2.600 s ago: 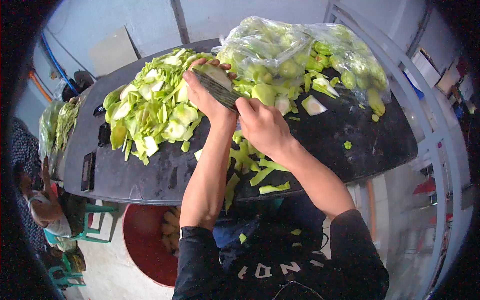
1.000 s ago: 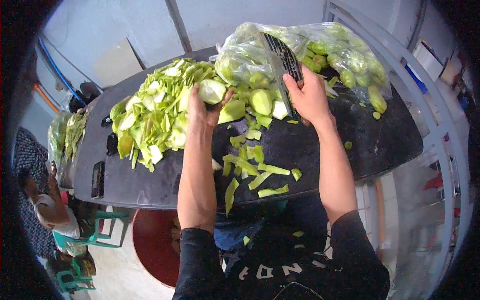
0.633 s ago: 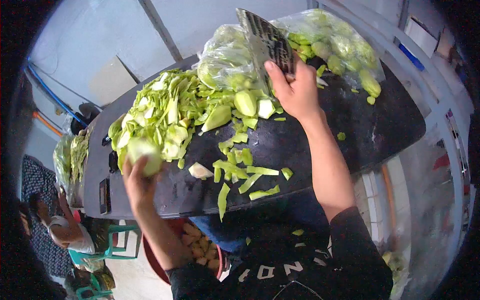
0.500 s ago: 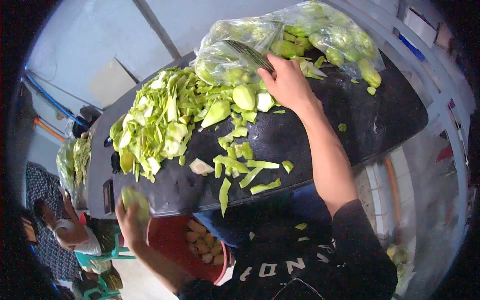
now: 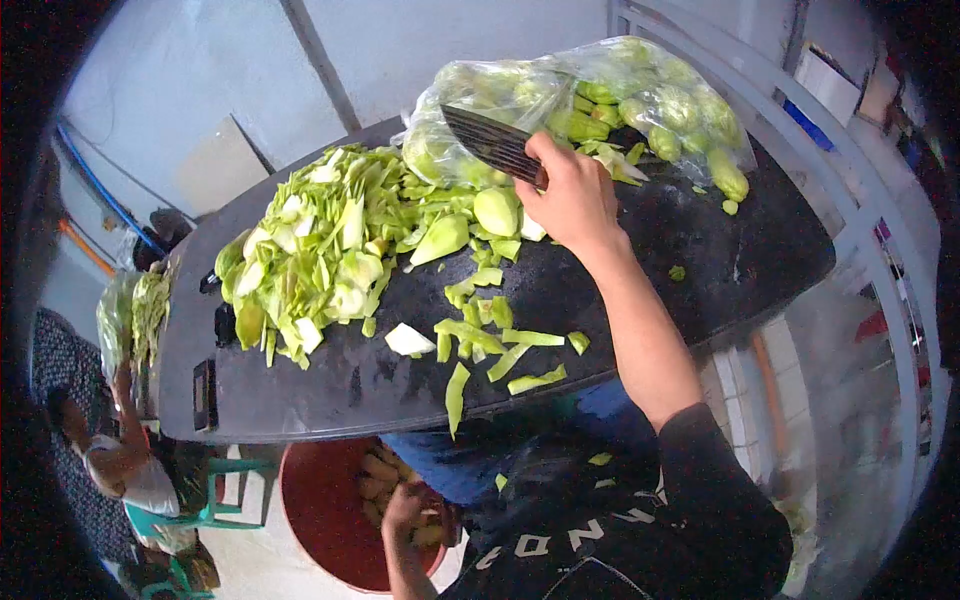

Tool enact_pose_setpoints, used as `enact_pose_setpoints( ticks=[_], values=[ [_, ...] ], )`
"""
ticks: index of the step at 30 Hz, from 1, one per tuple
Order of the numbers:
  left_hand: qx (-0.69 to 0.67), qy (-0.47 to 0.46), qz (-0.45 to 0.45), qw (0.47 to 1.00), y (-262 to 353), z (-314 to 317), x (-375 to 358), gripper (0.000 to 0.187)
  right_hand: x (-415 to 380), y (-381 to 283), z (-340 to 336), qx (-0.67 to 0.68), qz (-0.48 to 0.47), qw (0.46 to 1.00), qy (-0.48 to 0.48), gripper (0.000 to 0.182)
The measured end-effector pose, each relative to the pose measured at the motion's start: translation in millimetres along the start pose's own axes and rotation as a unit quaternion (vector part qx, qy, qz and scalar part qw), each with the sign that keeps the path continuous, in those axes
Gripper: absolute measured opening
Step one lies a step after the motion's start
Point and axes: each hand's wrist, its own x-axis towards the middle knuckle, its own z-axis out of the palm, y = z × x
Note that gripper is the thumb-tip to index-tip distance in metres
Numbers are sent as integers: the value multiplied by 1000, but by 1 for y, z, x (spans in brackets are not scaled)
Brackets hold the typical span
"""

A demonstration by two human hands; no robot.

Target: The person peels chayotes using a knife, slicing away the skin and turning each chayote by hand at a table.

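Note:
My right hand (image 5: 570, 195) grips a dark, broad-bladed knife (image 5: 488, 142) above the black table (image 5: 640, 290), its blade pointing up and left in front of a clear plastic bag (image 5: 490, 90) of green vegetables. Down in the red tub (image 5: 320, 510) below the table edge is my left hand (image 5: 405, 508), over pale peeled pieces (image 5: 376, 478); its fingers are too small and dark to make out. A heap of green peelings (image 5: 320, 240) covers the table's left part, with two partly peeled green vegetables (image 5: 496, 211) (image 5: 440, 240) at its right side.
Loose peel strips (image 5: 470, 335) and a white-green cut piece (image 5: 409, 340) lie near the table's front edge. At the far left a person (image 5: 125, 465) sits by green plastic stools (image 5: 235, 490), one arm raised to another bag (image 5: 115, 315). Metal railing (image 5: 850, 180) stands at the right.
My left hand has moved from beside the table edge, where it held a green vegetable, down and right into the tub. My right hand has shifted slightly left and down with the knife.

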Motion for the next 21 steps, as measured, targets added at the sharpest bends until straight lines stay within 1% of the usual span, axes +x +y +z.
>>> enact_pose_setpoints(
  ticks=[1,3,4,5,7,9,11,12,13,15,17,20,21],
  values=[
    [-2,-12,36,999,9,-7,0,22,0,1,1,2,-4,1000,-3,24],
    [106,23,15,994,63,-17,-23,21,-2,2,5,8,-13,1000,18,24],
    [215,33,95,971,96,-17,-41,19,-2,3,7,30,-4,999,16,23],
    [320,45,179,929,132,-14,-55,18,2,5,7,32,-9,999,20,23],
    [205,59,324,922,194,15,-84,18,-2,4,9,65,22,998,-11,22],
    [196,80,385,898,241,37,-82,19,-2,2,8,83,24,996,-9,21],
    [262,89,477,834,290,62,-46,20,-2,5,10,85,48,995,-29,21],
    [304,100,492,809,321,81,-35,23,-1,6,10,84,46,995,-27,21],
    [410,124,431,794,351,93,-10,32,-2,6,9,78,48,995,-27,21],
    [492,207,513,672,377,117,61,42,-3,8,8,70,44,996,-26,21],
    [631,250,366,637,398,147,89,50,-2,10,7,72,51,995,-42,22],
    [629,276,358,633,409,157,107,49,1,14,6,73,47,995,-42,21],
    [634,272,352,633,410,156,113,49,-1,13,5,78,48,995,-45,21]
  ],
)
